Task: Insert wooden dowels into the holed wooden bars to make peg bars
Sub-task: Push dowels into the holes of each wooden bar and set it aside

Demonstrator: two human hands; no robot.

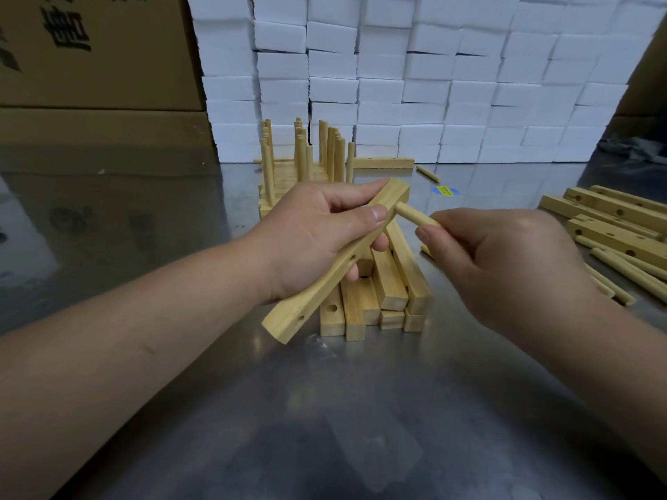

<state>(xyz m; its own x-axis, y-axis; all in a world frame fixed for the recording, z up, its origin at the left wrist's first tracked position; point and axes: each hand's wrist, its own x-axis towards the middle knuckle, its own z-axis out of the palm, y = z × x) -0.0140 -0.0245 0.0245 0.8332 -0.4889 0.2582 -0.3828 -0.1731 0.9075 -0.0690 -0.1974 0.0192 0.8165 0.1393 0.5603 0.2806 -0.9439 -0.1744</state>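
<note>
My left hand point(317, 232) grips a holed wooden bar point(306, 301), tilted with its far end up and to the right. Two empty holes show along its lower side face. My right hand point(505, 258) pinches a wooden dowel point(415, 215) whose tip meets the bar near its upper end. Whether the tip sits inside a hole is hidden by my left thumb. Under my hands lies a stack of holed bars point(382, 294). Finished peg bars point(306, 157) with upright dowels stand behind.
More holed bars point(613, 218) and loose dowels point(628, 268) lie at the right on the shiny metal table point(325, 409). One bar point(382, 163) and a stray dowel point(427, 173) lie near a wall of white boxes point(415, 74). Brown cartons point(94, 55) stand at the left.
</note>
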